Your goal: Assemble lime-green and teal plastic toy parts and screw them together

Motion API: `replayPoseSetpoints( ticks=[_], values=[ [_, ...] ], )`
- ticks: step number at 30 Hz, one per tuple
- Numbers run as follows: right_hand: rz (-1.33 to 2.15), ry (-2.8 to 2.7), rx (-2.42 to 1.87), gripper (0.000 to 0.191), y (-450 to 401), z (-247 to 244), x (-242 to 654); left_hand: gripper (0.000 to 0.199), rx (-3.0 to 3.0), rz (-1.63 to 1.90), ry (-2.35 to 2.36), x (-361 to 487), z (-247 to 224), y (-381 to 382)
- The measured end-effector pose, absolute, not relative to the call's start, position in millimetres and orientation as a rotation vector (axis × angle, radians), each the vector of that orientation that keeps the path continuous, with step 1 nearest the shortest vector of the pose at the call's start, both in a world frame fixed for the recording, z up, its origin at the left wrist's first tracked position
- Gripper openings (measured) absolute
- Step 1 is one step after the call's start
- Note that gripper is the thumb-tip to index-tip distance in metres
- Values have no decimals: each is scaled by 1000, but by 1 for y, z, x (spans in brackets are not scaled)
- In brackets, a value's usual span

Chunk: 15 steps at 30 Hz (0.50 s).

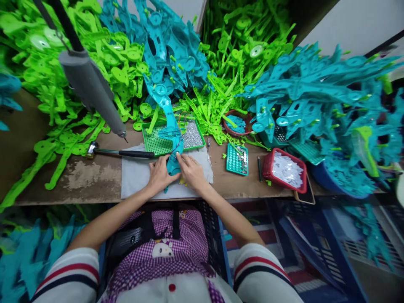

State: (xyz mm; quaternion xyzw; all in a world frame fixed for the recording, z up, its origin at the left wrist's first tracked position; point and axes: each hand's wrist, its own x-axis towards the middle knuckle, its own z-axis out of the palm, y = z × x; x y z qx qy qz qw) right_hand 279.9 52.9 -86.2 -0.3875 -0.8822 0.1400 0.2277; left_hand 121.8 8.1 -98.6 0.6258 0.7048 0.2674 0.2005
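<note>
Centrally, the fingers [185, 160] of the left hand [159, 174] and right hand [193, 173] grasp a teal plastic part [172, 122] by its near end; the remainder, probably light, stiff and slick, extends beyond them over a green tray [154, 142].

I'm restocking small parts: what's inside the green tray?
Small silvery pieces lie in the right side of the green tray; perforated floor shows on the left. The blue plastic part crossing above and a lime-green piece hide whatever lies beneath them.
</note>
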Motion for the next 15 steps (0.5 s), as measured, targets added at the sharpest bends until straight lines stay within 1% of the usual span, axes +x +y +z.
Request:
replayPoseSetpoints(
  ticks=[2,4,6,9,11,15],
  values=[
    [570,-2154,-1149,42,51,-84,280,70,1744,758,1960,122,-99,9],
    [717,-1793,-1269,48,56,-80,272,70,1770,778,1932,121,-100,8],
    [825,-1486,-1352,59,67,-75,255,70,1841,803,1883,121,-102,7],
    [951,-1292,-1335,78,80,-69,226,70,1970,871,1819,119,-105,5],
    [955,-1244,-1281,77,81,-64,214,71,2058,915,1786,116,-106,3],
    [794,-1228,-1243,62,66,-49,236,76,2365,985,1558,112,-101,-7]
  ],
)
